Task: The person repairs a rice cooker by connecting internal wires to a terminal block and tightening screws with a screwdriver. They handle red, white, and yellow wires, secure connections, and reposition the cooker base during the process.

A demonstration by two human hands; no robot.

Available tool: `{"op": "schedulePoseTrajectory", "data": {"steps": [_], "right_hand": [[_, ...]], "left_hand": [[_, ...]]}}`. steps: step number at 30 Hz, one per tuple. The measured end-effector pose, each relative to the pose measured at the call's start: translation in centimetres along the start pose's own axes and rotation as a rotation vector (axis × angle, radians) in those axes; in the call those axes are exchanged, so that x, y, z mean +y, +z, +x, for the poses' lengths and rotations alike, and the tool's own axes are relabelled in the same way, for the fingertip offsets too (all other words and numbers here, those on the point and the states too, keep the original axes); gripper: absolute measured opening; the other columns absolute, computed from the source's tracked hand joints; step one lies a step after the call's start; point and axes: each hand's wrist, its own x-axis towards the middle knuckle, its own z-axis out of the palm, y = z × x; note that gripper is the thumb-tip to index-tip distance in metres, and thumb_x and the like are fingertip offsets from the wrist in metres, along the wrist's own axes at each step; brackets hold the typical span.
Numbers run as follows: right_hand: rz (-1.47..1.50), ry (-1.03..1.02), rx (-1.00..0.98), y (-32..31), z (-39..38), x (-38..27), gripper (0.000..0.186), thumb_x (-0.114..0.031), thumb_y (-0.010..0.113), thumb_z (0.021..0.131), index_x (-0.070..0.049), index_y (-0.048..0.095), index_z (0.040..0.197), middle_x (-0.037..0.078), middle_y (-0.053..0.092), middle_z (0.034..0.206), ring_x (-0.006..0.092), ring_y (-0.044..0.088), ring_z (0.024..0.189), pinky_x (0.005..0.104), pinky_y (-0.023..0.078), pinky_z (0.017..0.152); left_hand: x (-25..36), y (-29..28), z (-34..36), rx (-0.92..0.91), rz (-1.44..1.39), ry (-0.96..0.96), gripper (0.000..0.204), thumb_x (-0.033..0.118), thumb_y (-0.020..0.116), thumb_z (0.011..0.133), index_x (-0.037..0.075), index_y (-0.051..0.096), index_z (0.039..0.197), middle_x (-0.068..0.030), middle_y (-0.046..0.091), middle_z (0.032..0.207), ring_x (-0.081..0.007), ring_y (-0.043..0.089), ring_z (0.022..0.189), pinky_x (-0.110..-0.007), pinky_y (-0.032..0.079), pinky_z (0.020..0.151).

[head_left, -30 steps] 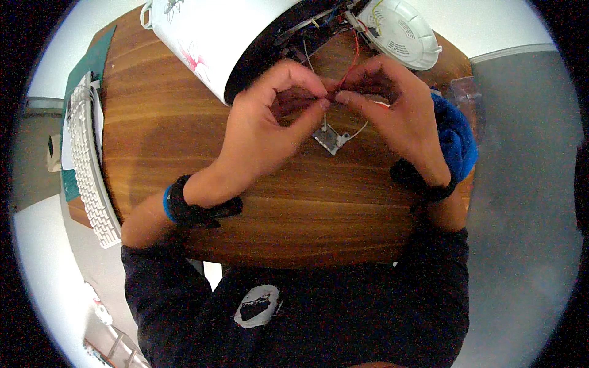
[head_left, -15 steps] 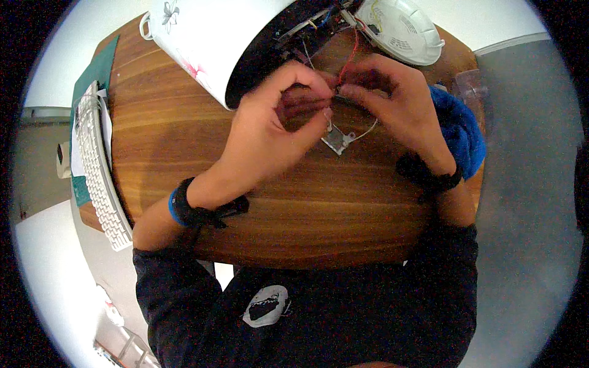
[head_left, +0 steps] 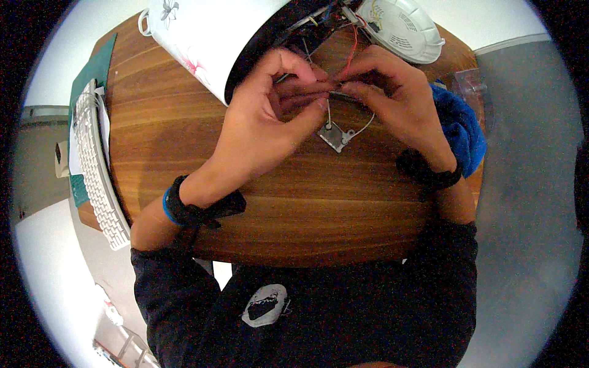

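Note:
My left hand (head_left: 270, 116) and my right hand (head_left: 392, 89) meet fingertip to fingertip above the table, both closed in a pinch on thin wires. A red wire (head_left: 352, 50) runs down from the opened appliance to my right fingers. Below the fingers hangs or lies a small metal plate (head_left: 334, 137), with white wire (head_left: 368, 124) looping from it up to the hands. The exact joint between the fingertips is hidden. Behind my hands a white flower-printed appliance (head_left: 208, 43), like a rice cooker, lies on its side, its dark underside and wiring exposed.
A round white vented cover (head_left: 402, 34) lies at the back right, beside the wiring. A blue cloth (head_left: 460, 132) is bunched next to my right wrist. On the left, a white keyboard (head_left: 98, 165) overlaps a green mat (head_left: 101, 67). The wooden table (head_left: 294, 208) has a rounded front edge.
My left hand has shifted slightly left and up, its fingers stretched further toward the right fingertips. The right hand has risen a little. The small metal plate has moved slightly left.

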Motion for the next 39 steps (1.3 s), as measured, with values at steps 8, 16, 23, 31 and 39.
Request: {"op": "schedulePoseTrajectory", "data": {"steps": [8, 16, 23, 31, 39], "right_hand": [[0.143, 0.108, -0.010, -0.3, -0.1, -0.6, 0.017, -0.010, 0.074, 0.089, -0.004, 0.072, 0.105, 0.005, 0.073, 0.102, 0.0147, 0.068, 0.097, 0.0293, 0.053, 0.089], [0.230, 0.189, 0.007, -0.3, -0.1, -0.9, 0.020, -0.011, 0.074, 0.091, -0.002, 0.072, 0.108, 0.005, 0.074, 0.105, 0.0130, 0.067, 0.098, 0.0289, 0.054, 0.090], [0.218, 0.182, 0.027, -0.4, 0.0, -1.1, 0.016, -0.009, 0.074, 0.090, -0.002, 0.074, 0.104, 0.005, 0.075, 0.103, 0.0132, 0.067, 0.098, 0.0292, 0.053, 0.090], [0.208, 0.196, -0.010, -0.5, 0.0, -0.9, 0.016, -0.008, 0.073, 0.091, -0.001, 0.073, 0.105, 0.006, 0.074, 0.103, 0.0132, 0.067, 0.098, 0.0288, 0.053, 0.091], [0.229, 0.204, 0.013, -0.3, -0.1, -0.8, 0.017, -0.009, 0.073, 0.090, -0.001, 0.072, 0.105, 0.006, 0.074, 0.102, 0.0131, 0.067, 0.098, 0.0289, 0.053, 0.090]], "left_hand": [[0.3, 0.0, -0.4, -0.089, 0.061, -0.165, 0.034, -0.002, 0.064, 0.095, 0.003, 0.058, 0.128, -0.0072, 0.067, 0.121, -0.0149, 0.063, 0.115, -0.030, 0.050, 0.103], [0.6, 0.2, -0.3, -0.073, 0.074, -0.113, 0.030, -0.001, 0.064, 0.096, 0.002, 0.061, 0.125, -0.0067, 0.068, 0.120, -0.0144, 0.063, 0.114, -0.029, 0.049, 0.103], [0.4, 0.3, -0.4, -0.062, 0.033, -0.077, 0.033, -0.005, 0.062, 0.095, 0.001, 0.059, 0.128, -0.0078, 0.067, 0.122, -0.0170, 0.063, 0.117, -0.032, 0.050, 0.104], [0.6, 0.2, -0.3, -0.068, 0.076, -0.079, 0.034, -0.005, 0.062, 0.095, 0.001, 0.059, 0.128, -0.0081, 0.067, 0.123, -0.0169, 0.063, 0.116, -0.031, 0.050, 0.104], [0.6, 0.2, -0.4, -0.062, 0.084, -0.096, 0.035, -0.004, 0.063, 0.094, 0.001, 0.059, 0.128, -0.0078, 0.067, 0.122, -0.0162, 0.063, 0.116, -0.031, 0.050, 0.104]]}}
